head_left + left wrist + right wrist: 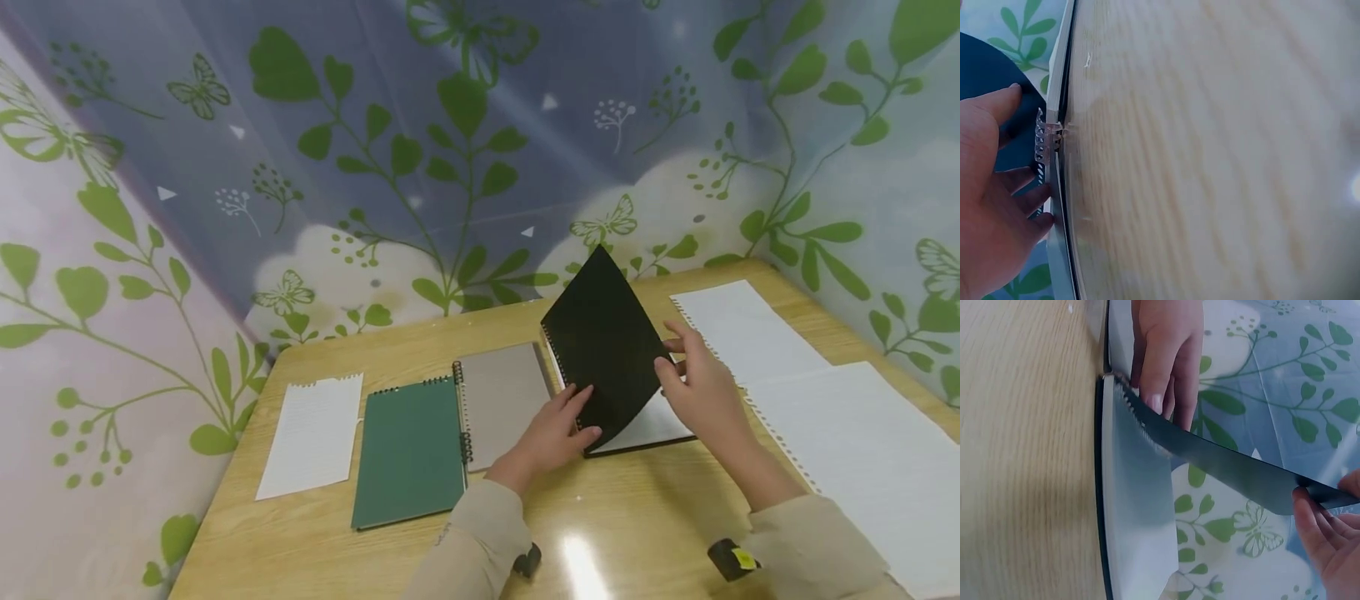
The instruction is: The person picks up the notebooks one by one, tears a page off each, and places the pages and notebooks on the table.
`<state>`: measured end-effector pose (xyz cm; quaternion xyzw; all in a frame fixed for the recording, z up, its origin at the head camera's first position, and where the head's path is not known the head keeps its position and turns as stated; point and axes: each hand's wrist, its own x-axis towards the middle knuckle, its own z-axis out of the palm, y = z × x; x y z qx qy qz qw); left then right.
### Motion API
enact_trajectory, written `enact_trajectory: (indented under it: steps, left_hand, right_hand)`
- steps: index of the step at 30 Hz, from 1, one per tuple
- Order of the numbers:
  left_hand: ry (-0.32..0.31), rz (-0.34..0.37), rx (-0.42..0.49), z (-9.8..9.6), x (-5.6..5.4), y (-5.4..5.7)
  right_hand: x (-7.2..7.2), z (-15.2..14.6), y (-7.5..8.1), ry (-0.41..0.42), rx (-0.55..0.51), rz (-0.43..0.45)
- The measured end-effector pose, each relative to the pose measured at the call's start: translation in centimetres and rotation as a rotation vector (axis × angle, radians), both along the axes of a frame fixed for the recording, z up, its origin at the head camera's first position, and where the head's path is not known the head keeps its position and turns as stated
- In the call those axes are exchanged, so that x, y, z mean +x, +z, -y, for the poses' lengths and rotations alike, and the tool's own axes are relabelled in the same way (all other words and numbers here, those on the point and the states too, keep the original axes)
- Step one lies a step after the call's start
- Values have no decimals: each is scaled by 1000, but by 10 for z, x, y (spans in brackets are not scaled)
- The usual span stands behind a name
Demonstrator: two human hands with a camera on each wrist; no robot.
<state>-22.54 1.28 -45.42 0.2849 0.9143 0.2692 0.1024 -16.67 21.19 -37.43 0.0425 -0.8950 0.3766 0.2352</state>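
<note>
A black-covered spiral notebook [611,350] lies on the table with its front cover raised and curved. Beneath the cover the white top page [652,423] shows. My right hand [697,390] pinches the cover's free edge between thumb and fingers, as the right wrist view also shows at the raised cover [1229,465]. My left hand [551,429] rests with extended fingers on the cover's lower left part, near the coil binding [1040,137].
Left of the notebook lie a grey spiral notebook [502,400], a green one [411,454] and a torn lined sheet [311,437]. To the right are two more torn sheets, one farther back [757,333] and one nearer [870,458]. Patterned cloth [450,167] hangs behind the table.
</note>
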Motion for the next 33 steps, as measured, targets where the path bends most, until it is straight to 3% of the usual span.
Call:
enact_trajectory:
  steps: [6, 10, 17, 22, 27, 33]
  left_hand:
    - [13, 18, -46, -1, 2, 4]
    - [7, -15, -88, -3, 2, 5]
    - [25, -70, -190, -8, 5, 6]
    - [44, -90, -255, -11, 5, 4]
    - [44, -77, -263, -13, 5, 3]
    - [32, -69, -293, -15, 7, 3]
  right_hand:
    - [4, -9, -2, -33, 7, 33]
    - [5, -18, -7, -53, 14, 82]
    - [2, -36, -21, -53, 108, 273]
    - [-1, -45, -31, -38, 171, 348]
    - [-2, -50, -38, -30, 197, 366]
    - [-1, -54, -49, -15, 313, 377]
